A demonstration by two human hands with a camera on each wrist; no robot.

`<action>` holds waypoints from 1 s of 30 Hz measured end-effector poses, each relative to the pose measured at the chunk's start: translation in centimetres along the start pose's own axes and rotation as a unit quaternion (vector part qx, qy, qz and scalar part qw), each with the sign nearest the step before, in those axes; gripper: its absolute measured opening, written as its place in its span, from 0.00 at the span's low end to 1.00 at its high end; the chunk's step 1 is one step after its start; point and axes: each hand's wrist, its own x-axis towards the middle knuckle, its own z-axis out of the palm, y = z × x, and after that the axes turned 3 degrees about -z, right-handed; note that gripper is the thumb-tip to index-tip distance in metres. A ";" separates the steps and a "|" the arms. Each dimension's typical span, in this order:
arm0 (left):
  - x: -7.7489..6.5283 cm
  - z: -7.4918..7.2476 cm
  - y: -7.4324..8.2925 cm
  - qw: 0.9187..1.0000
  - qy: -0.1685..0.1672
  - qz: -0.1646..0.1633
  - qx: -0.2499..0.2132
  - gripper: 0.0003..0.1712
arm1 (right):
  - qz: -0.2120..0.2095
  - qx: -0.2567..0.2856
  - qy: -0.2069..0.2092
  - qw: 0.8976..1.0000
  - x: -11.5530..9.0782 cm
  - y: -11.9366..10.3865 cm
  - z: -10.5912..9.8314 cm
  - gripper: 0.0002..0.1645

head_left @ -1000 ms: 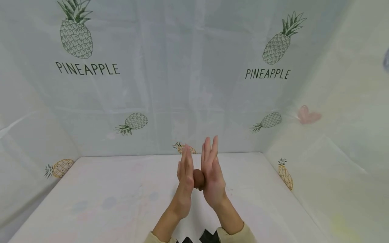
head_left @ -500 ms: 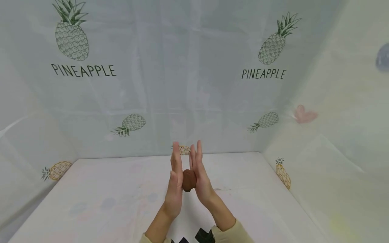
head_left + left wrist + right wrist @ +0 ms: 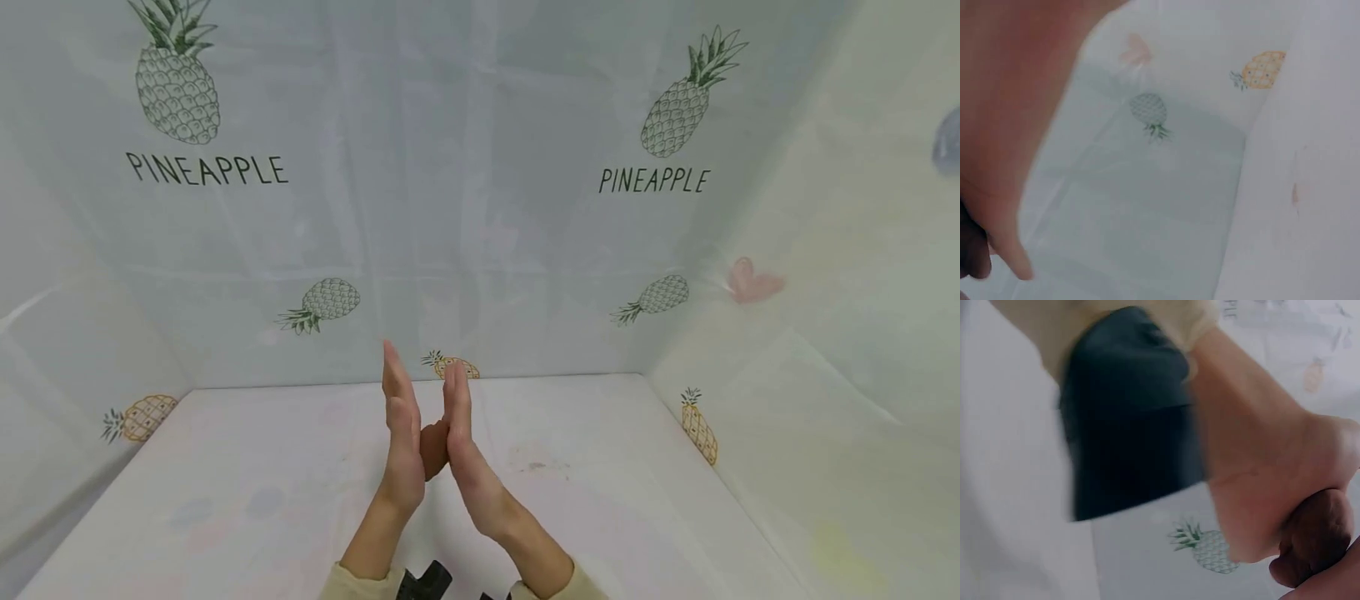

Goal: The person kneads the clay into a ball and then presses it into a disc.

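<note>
A lump of brown clay [image 3: 433, 450] sits between the palms of my two upright hands in the head view. My left hand [image 3: 403, 446] lies flat along its left side with straight fingers pointing up. On the other side my right hand [image 3: 471, 467] presses flat against it, its fingers also straight. In the right wrist view the clay [image 3: 1319, 534] looks rounded and uneven, with a smaller bulge at its lower end. Only part of the dark lump [image 3: 972, 247] shows at the lower left of the left wrist view.
Below the hands spreads a white table [image 3: 262, 467] with faint coloured spots. Brown smears [image 3: 536, 465] mark its surface to the right of the hands. A pineapple-printed curtain [image 3: 480, 208] hangs behind the table. A black wrist-worn device [image 3: 1135, 425] fills much of the right wrist view.
Both hands have shifted left together with the clay between them. The palms slide against each other; the clay turns and shows a narrower shape now.
</note>
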 end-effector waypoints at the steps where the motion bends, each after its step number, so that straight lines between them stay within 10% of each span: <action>1: 0.0 0.2 -0.1 1.000 -0.002 -0.002 0.001 0.38 | -0.010 0.010 0.004 1.000 0.1 -0.2 -0.2 0.36; 13: -1.5 3.5 -0.5 0.994 -0.111 0.009 -0.014 0.34 | -0.081 0.029 0.131 0.988 0.2 -1.9 -2.6 0.37; 19: -2.5 4.7 -0.3 0.994 -0.111 0.014 -0.007 0.34 | -0.079 0.015 0.179 0.981 0.3 -1.1 -3.9 0.39; 30: -2.6 4.4 0.1 0.996 -0.083 0.038 0.002 0.35 | 0.043 0.080 0.110 0.990 0.2 1.2 -3.9 0.34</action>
